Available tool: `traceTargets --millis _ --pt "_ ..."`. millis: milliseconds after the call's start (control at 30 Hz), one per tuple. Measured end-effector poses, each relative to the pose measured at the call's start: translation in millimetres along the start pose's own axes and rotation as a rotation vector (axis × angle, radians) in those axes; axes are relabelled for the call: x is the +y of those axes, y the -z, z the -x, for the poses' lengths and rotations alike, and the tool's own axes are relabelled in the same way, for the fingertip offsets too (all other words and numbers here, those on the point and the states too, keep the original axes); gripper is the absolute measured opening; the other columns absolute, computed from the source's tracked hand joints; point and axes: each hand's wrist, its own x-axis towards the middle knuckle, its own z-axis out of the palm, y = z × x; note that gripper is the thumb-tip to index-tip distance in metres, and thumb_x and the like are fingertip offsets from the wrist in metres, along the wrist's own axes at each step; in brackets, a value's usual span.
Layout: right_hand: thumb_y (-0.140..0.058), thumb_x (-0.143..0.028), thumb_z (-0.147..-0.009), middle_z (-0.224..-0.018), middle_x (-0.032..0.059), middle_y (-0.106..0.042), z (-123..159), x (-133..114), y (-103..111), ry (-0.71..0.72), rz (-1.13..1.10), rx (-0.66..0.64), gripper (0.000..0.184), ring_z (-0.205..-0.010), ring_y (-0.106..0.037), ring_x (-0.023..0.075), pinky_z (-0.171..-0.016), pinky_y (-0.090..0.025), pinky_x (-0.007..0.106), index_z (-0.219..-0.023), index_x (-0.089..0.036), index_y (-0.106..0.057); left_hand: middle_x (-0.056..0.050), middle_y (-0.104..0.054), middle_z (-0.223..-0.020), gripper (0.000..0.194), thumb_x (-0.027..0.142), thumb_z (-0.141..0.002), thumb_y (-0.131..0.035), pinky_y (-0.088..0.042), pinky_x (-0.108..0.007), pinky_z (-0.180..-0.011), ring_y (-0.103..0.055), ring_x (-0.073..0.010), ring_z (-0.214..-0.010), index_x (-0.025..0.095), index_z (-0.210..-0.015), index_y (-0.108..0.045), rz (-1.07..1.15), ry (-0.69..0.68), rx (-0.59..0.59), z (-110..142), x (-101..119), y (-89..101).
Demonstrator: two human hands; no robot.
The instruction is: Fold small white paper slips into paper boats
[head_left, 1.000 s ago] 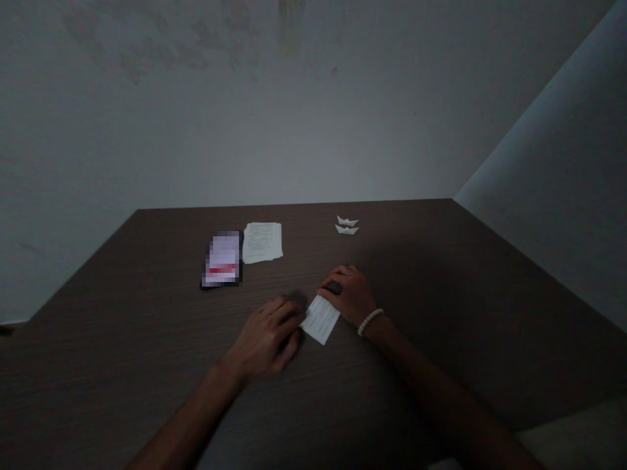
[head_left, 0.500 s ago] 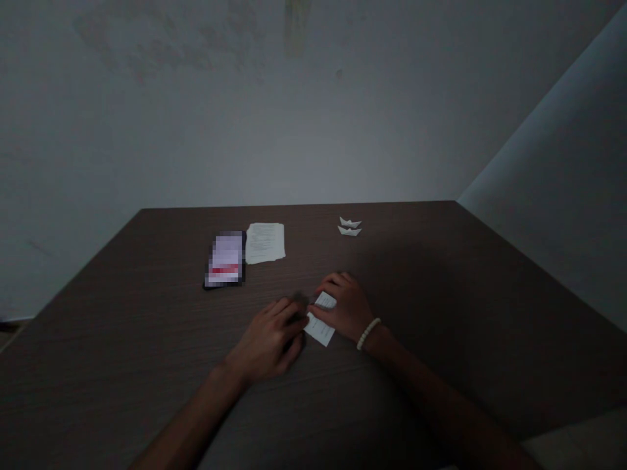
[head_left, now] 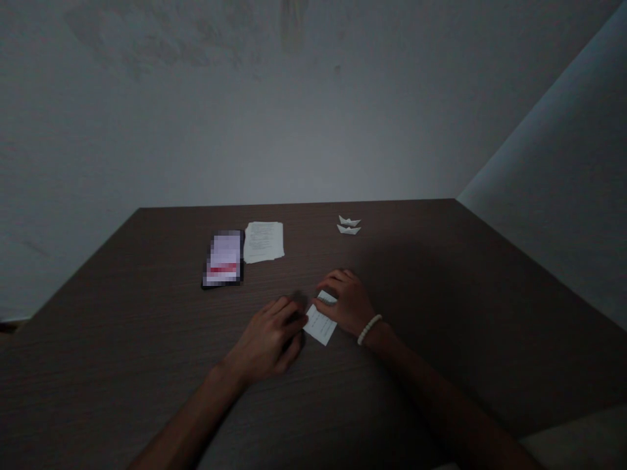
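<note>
A small white sheet of printed paper point(head_left: 321, 329) lies at an angle on the table between my hands. My left hand point(head_left: 268, 338) grips its left edge, fingers curled and fingertips against the paper. Over the upper right part of the sheet is my right hand point(head_left: 351, 303), its thumb lying across the print and its fingers bent round the far corner. That hand hides part of the paper, so I cannot tell exactly how the sheet is folded there. A pale beaded bracelet point(head_left: 369, 330) circles my right wrist.
Two small folded paper boats point(head_left: 349, 230) sit side by side towards the back of the dark wooden table point(head_left: 441, 313). To the left, a stack of printed paper sheets point(head_left: 264, 241) lies beside a phone point(head_left: 223, 260) with its screen lit. A stained wall point(head_left: 294, 130) rises behind the table.
My right thumb has slid down over the paper towards my left hand, then drawn partly back up. The left hand has stayed at the paper's left edge.
</note>
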Motion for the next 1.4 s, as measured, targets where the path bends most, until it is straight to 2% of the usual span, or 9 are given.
traceTargets --millis 767,1000,1100,1233,1400 --pt "-0.070 -0.020 -0.077 -0.085 0.0038 -0.067 -7.3 16.4 0.6 -0.027 0.023 0.046 0.002 -0.083 -0.058 0.0196 -0.083 -0.043 0.036 -0.078 -0.021 -0.068 -0.011 -0.059 -0.104 0.026 0.017 -0.084 -0.049 -0.050 -0.043 -0.082 -0.053 -0.0261 -0.098 0.016 -0.103 -0.066 0.015 -0.011 0.025 -1.7 1.2 2.6" --pt "-0.068 -0.021 -0.079 -0.084 0.0036 -0.067 -7.8 17.1 1.5 -0.056 0.047 0.064 0.004 -0.082 -0.058 0.0192 -0.084 -0.044 0.035 -0.075 -0.021 -0.068 -0.011 -0.059 -0.106 0.027 0.017 -0.084 -0.049 -0.050 -0.044 -0.084 -0.053 -0.0269 -0.101 0.017 -0.105 -0.065 -0.008 -0.015 0.034 -0.1 -0.3 -0.3" --pt "-0.066 -0.019 -0.081 -0.088 0.0037 -0.066 -6.1 17.5 3.8 0.010 0.025 0.033 0.002 -0.086 -0.057 0.0187 -0.085 -0.044 0.034 -0.081 -0.020 -0.068 -0.011 -0.059 -0.107 0.027 0.019 -0.085 -0.049 -0.049 -0.044 -0.084 -0.052 -0.0270 -0.101 0.016 -0.106 -0.066 -0.020 -0.013 0.028 0.4 -1.0 -1.2" --pt "-0.062 -0.015 -0.082 -0.095 0.0039 -0.064 -2.2 15.5 7.6 0.183 0.006 -0.087 0.013 -0.092 -0.055 0.0182 -0.087 -0.043 0.033 -0.090 -0.021 -0.069 -0.012 -0.059 -0.110 0.027 0.021 -0.087 -0.048 -0.048 -0.044 -0.084 -0.052 -0.0275 -0.102 0.016 -0.106 -0.067 -0.076 0.008 0.038 1.4 -4.0 0.2" --pt "-0.066 -0.020 -0.079 -0.093 0.0039 -0.062 3.3 9.3 9.7 0.266 0.001 -0.153 0.011 -0.088 -0.054 0.0182 -0.084 -0.043 0.033 -0.089 -0.021 -0.070 -0.014 -0.057 -0.121 0.029 0.026 -0.091 -0.046 -0.046 -0.046 -0.086 -0.051 -0.0292 -0.105 0.017 -0.108 -0.066 -0.154 0.076 0.076 1.5 -11.1 3.5"
